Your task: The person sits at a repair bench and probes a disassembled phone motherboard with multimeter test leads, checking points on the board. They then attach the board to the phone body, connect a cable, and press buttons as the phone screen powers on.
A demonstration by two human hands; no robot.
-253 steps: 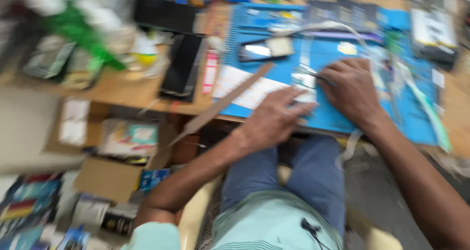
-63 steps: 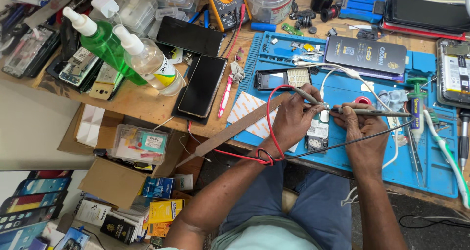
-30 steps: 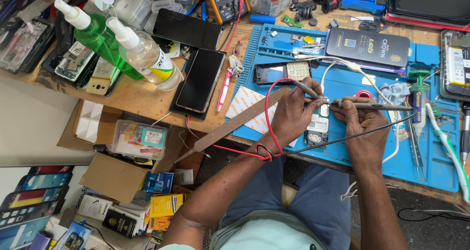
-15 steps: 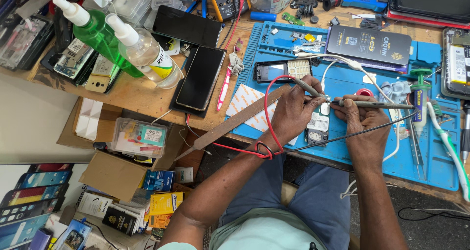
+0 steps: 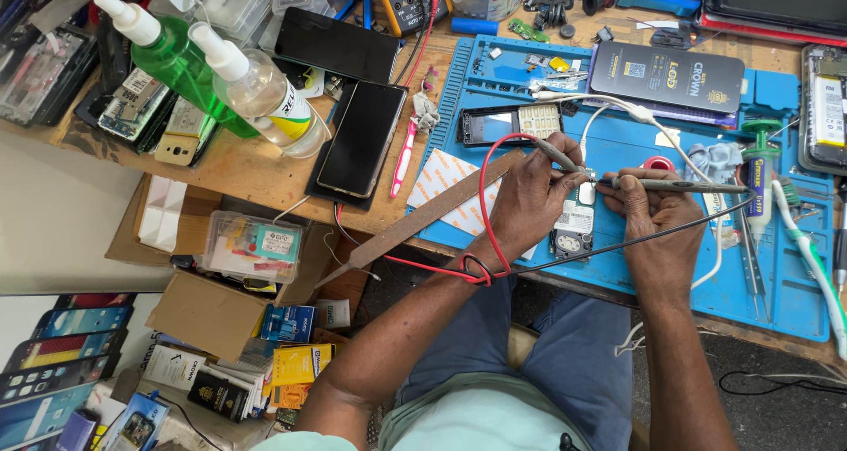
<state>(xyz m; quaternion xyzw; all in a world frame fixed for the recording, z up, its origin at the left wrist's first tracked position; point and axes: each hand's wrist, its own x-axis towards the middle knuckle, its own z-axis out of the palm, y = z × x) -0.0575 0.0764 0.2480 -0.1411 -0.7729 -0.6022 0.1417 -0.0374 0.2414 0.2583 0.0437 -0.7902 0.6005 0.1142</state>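
Pinching a red-leaded probe [image 5: 558,154] in left hand [image 5: 526,199], fingers clamped on it. Gripping a black-leaded probe [image 5: 675,185] in right hand [image 5: 651,230], fingers closed around it. Touching both tips to an opened phone [image 5: 573,221] just under the fingertips, lying on the blue mat [image 5: 776,274].

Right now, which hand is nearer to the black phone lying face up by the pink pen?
Left. The left hand is just right of the black phone; the right hand is farther right.
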